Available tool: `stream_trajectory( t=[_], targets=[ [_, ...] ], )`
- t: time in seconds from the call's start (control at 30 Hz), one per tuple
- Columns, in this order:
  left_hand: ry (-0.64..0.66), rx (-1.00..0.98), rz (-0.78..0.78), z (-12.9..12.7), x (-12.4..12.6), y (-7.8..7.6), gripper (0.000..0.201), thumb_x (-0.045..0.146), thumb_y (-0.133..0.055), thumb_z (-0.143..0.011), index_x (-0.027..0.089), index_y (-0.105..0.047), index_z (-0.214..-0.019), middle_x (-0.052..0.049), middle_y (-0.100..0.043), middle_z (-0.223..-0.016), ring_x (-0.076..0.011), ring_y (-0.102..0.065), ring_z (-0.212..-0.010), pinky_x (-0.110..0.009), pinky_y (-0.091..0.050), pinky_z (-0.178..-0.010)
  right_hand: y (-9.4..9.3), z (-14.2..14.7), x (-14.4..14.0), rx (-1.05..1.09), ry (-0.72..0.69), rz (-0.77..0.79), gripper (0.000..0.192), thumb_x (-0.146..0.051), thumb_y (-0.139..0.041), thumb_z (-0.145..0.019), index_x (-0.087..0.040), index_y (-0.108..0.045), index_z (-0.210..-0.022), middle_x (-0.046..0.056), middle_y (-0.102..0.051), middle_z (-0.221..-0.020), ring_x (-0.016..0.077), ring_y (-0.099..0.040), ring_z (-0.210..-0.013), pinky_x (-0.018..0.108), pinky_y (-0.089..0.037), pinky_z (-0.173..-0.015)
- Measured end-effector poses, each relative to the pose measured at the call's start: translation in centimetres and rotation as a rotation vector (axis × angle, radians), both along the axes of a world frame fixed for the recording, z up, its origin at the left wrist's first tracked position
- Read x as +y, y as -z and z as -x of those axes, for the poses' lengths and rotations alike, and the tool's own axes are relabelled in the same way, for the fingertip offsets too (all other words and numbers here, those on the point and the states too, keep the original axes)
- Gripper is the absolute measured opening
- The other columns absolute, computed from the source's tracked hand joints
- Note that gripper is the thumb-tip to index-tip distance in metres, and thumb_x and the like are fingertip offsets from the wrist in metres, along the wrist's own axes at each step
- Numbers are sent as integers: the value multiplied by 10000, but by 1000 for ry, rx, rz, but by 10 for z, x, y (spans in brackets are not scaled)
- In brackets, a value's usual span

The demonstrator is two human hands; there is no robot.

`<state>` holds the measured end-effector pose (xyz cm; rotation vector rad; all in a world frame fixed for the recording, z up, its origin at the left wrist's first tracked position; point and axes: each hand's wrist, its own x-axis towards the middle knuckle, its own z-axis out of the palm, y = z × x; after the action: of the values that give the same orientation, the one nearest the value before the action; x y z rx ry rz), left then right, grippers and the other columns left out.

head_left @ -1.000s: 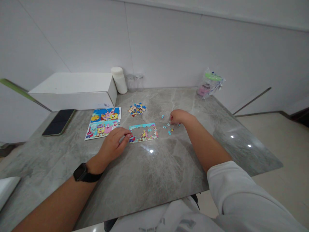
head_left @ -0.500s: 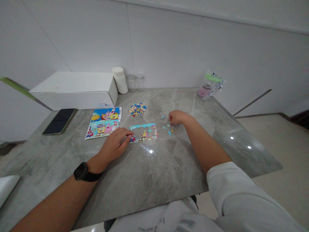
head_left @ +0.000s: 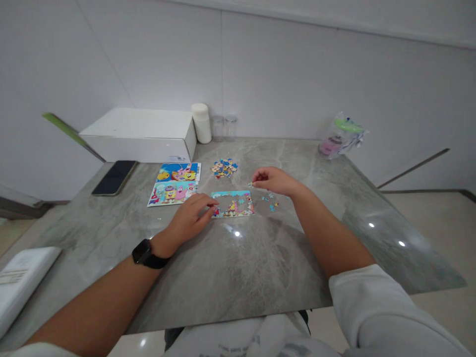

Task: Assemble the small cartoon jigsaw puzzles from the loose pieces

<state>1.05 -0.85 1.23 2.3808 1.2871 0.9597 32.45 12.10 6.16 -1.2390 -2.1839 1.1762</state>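
A partly assembled jigsaw puzzle lies on the table, its border joined and its middle mostly bare. My left hand rests at its left edge, fingertips touching the frame, thumb and fingers apart. Just beyond the puzzle's upper right corner, my right hand pinches a small puzzle piece between thumb and fingertips. Several loose light-blue pieces lie to the right of the puzzle. A heap of mixed pieces sits behind it. Two cartoon picture cards are to the left.
A black phone lies at the left, in front of a white box. Beside the box stand a white bottle and two clear jars. A plastic bag with pink and green contents is at the back right. A white object lies front left.
My right hand has lifted from the loose pieces and moved left toward the puzzle with a piece in its fingers. My left hand stays at the puzzle's edge. The whole view has shifted.
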Motion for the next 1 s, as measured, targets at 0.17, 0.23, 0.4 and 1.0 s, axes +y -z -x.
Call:
stream_trajectory(
  t=[0.17, 0.23, 0.4, 1.0],
  targets=[
    [-15, -24, -10, -3, 0, -1, 180, 336, -569, -1044, 223, -707, -1067, -70, -753, -1014, -229, -690, -1004, -399, -537, -950, 17, 40, -22, 204, -90, 45, 238, -408, -731, -792, -195, -666, -875, -10, -657, -768, 144, -589, -705, 283, -466, -685],
    [-28, -31, -22, -4, 0, 0, 167, 333, -579, -1044, 221, -702, -1058, -65, -749, -1004, -226, -683, -997, -396, -531, -942, 25, 54, -31, 227, -100, 52, 236, -398, -737, -792, -201, -650, -890, -13, -652, -765, 146, -588, -696, 287, -470, -678],
    [-50, -52, -9, -7, -1, 2, 193, 350, -555, -1060, 213, -686, -1026, -58, -726, -982, -219, -661, -963, -391, -516, -904, 36, 75, -49, 241, -120, 47, 212, -365, -734, -809, -221, -612, -906, -27, -645, -755, 145, -599, -695, 282, -478, -668],
    [-118, -111, 53, -18, 8, 1, 244, 321, -553, -1033, 208, -633, -833, -26, -681, -833, -190, -628, -817, -359, -492, -799, 44, 87, -54, 349, -75, -30, 222, -371, -690, -844, -233, -592, -987, -18, -662, -838, 147, -616, -731, 283, -496, -682]
  ],
)
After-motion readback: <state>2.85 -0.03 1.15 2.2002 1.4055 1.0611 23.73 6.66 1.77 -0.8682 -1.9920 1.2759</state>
